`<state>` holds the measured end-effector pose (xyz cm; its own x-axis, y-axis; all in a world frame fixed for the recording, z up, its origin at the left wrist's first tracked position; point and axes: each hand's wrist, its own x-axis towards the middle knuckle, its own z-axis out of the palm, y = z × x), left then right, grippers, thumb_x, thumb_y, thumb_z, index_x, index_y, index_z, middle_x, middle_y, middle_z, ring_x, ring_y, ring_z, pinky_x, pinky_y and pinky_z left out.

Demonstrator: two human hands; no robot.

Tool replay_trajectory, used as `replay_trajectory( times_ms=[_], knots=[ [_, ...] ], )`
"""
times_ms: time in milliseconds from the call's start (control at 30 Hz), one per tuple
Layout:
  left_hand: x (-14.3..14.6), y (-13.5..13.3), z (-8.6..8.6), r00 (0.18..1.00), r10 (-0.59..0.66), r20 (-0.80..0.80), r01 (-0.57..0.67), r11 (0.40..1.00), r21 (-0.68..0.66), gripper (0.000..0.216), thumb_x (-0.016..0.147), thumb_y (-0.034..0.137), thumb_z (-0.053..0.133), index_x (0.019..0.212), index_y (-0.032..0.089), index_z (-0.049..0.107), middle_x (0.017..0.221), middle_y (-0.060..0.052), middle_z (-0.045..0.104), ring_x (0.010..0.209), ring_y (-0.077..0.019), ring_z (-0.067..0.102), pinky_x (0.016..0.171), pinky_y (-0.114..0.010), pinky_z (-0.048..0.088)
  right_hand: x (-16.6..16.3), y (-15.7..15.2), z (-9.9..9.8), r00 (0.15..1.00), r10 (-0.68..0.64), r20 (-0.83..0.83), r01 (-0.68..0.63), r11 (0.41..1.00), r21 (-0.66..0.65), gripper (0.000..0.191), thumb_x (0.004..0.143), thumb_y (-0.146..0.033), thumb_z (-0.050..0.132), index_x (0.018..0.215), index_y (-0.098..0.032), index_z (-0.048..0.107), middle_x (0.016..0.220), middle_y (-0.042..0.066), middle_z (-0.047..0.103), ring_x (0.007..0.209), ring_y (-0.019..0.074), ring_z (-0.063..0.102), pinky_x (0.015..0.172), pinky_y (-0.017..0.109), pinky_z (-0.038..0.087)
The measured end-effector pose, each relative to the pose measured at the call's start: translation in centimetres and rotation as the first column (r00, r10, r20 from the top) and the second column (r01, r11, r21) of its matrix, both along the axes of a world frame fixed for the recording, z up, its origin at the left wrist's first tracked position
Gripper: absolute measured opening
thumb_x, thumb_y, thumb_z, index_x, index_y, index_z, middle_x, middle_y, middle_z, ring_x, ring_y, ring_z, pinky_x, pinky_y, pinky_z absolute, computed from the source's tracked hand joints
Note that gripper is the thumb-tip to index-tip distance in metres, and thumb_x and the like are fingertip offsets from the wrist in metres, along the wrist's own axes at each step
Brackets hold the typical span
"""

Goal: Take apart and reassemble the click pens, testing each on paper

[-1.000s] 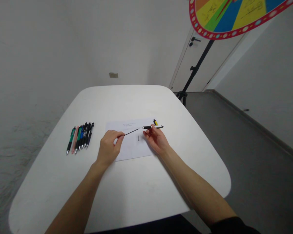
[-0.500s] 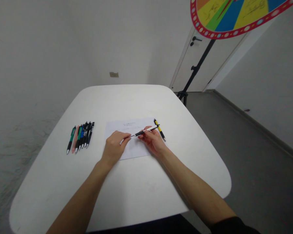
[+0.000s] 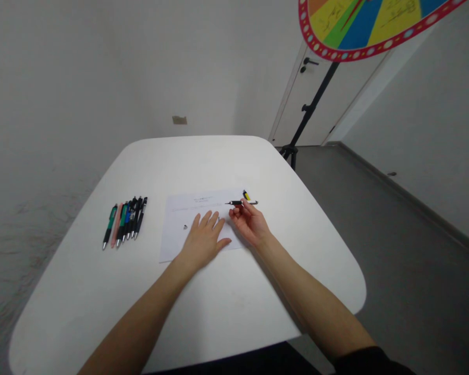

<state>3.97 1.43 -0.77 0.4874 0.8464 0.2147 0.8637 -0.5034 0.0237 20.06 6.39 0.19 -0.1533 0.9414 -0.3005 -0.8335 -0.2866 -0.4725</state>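
Observation:
My left hand (image 3: pixel 204 241) lies flat with its fingers spread on a white sheet of paper (image 3: pixel 172 245) that carries a few lines of handwriting. My right hand (image 3: pixel 251 227) is closed around a black-and-white pen (image 3: pixel 236 202), held just above the sheet with its thin point facing left. To the left of my left fingers, a small dark metallic piece (image 3: pixel 185 227) rests on the paper; its exact kind is too small to tell. Behind my right hand, a yellow-and-black pen (image 3: pixel 246 195) shows only its upper end.
Several pens (image 3: pixel 128 221) lie side by side on the left of the white table (image 3: pixel 195 161). Beyond the table's far right corner, a colourful prize wheel (image 3: pixel 359 31) stands on a black tripod (image 3: pixel 312 107) before a door. A wall rises behind the table.
My left hand has let go of the pen's tip end and spread out on the paper. The small metallic piece now shows on the sheet. The pen in my right hand has turned more level.

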Motion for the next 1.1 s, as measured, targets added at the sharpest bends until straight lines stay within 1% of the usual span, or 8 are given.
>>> replay_trajectory(
  times_ms=[100, 200, 367, 600, 733, 800, 933, 1100],
  knots=[
    [-0.4, 0.2, 0.1, 0.999, -0.040, 0.000, 0.040, 0.998, 0.045, 0.031, 0.094, 0.027, 0.050, 0.121, 0.016, 0.058, 0.131, -0.013, 0.060, 0.124, -0.0284, 0.051, 0.104, -0.048, 0.037, -0.2, -0.1, -0.1, 1.000, -0.003, 0.003, 0.003, 1.000, 0.012, 0.011, 0.081, -0.015, 0.067, 0.072, -0.020, 0.062, 0.060, -0.003, 0.067, 0.053, 0.0071, 0.059, 0.068, 0.021, 0.057],
    [-0.9, 0.2, 0.6, 0.995, -0.096, -0.016, 0.097, 0.994, 0.043, 0.020, 0.089, 0.010, 0.050, 0.102, 0.015, 0.064, 0.109, -0.012, 0.068, 0.104, -0.0257, 0.060, 0.088, -0.041, 0.045, -0.2, -0.1, -0.2, 1.000, 0.001, 0.022, -0.002, 0.999, 0.038, 0.013, 0.077, -0.018, 0.073, 0.072, -0.021, 0.061, 0.062, -0.004, 0.068, 0.054, 0.0072, 0.059, 0.068, 0.022, 0.057],
    [-1.2, -0.1, 1.5, 0.993, -0.114, -0.033, 0.115, 0.993, 0.021, 0.018, 0.086, 0.005, 0.049, 0.077, 0.017, 0.060, 0.079, -0.009, 0.065, 0.081, -0.0259, 0.060, 0.073, -0.039, 0.044, -0.1, -0.2, -0.5, 0.998, -0.001, 0.064, -0.003, 0.998, 0.062, 0.016, 0.073, -0.020, 0.076, 0.073, -0.024, 0.060, 0.063, -0.005, 0.067, 0.054, 0.0090, 0.059, 0.066, 0.026, 0.058],
    [-1.3, 0.2, 1.2, 0.997, 0.046, 0.054, -0.047, 0.999, 0.009, 0.020, 0.084, 0.002, 0.046, 0.084, 0.017, 0.059, 0.079, -0.007, 0.066, 0.078, -0.0242, 0.059, 0.072, -0.036, 0.043, -0.5, -0.4, -0.5, 0.995, 0.021, 0.097, -0.031, 0.994, 0.104, 0.021, 0.069, -0.023, 0.079, 0.072, -0.024, 0.058, 0.062, -0.007, 0.065, 0.054, 0.0076, 0.057, 0.066, 0.024, 0.057],
    [-1.5, 0.3, 1.1, 0.968, 0.096, 0.231, -0.105, 0.994, 0.029, 0.021, 0.078, 0.002, 0.049, 0.084, 0.019, 0.059, 0.076, -0.004, 0.065, 0.073, -0.0205, 0.060, 0.070, -0.033, 0.045, -0.7, -0.7, -0.3, 0.993, 0.021, 0.116, -0.033, 0.994, 0.101, 0.022, 0.068, -0.023, 0.080, 0.072, -0.023, 0.058, 0.063, -0.006, 0.065, 0.053, 0.0077, 0.056, 0.065, 0.024, 0.056],
    [-1.7, 0.2, 1.4, 0.908, 0.101, 0.408, -0.125, 0.992, 0.034, 0.018, 0.077, 0.004, 0.051, 0.082, 0.019, 0.059, 0.075, -0.002, 0.065, 0.069, -0.0172, 0.060, 0.068, -0.030, 0.046, -0.8, -0.8, -0.2, 0.990, 0.020, 0.136, -0.035, 0.993, 0.110, 0.022, 0.068, -0.022, 0.080, 0.073, -0.023, 0.058, 0.062, -0.007, 0.064, 0.054, 0.0077, 0.056, 0.066, 0.024, 0.056],
    [-2.3, 0.0, 2.3, 0.664, 0.087, 0.743, -0.141, 0.990, 0.010, 0.007, 0.079, 0.013, 0.057, 0.078, 0.019, 0.060, 0.072, 0.001, 0.066, 0.066, -0.0129, 0.060, 0.065, -0.025, 0.048, -1.1, -1.0, -0.2, 0.983, 0.010, 0.183, -0.042, 0.985, 0.170, 0.023, 0.068, -0.022, 0.080, 0.074, -0.023, 0.058, 0.062, -0.007, 0.060, 0.055, 0.0076, 0.057, 0.066, 0.023, 0.055],
    [-2.6, 0.1, 2.6, 0.429, 0.116, 0.896, -0.177, 0.983, -0.043, 0.008, 0.078, 0.024, 0.064, 0.073, 0.018, 0.061, 0.073, -0.001, 0.067, 0.071, -0.0140, 0.063, 0.069, -0.028, 0.051, -1.3, -1.1, -0.3, 0.973, 0.003, 0.230, -0.056, 0.972, 0.226, 0.025, 0.066, -0.025, 0.081, 0.073, -0.022, 0.058, 0.063, -0.006, 0.059, 0.055, 0.0076, 0.057, 0.063, 0.022, 0.053]
  ],
)
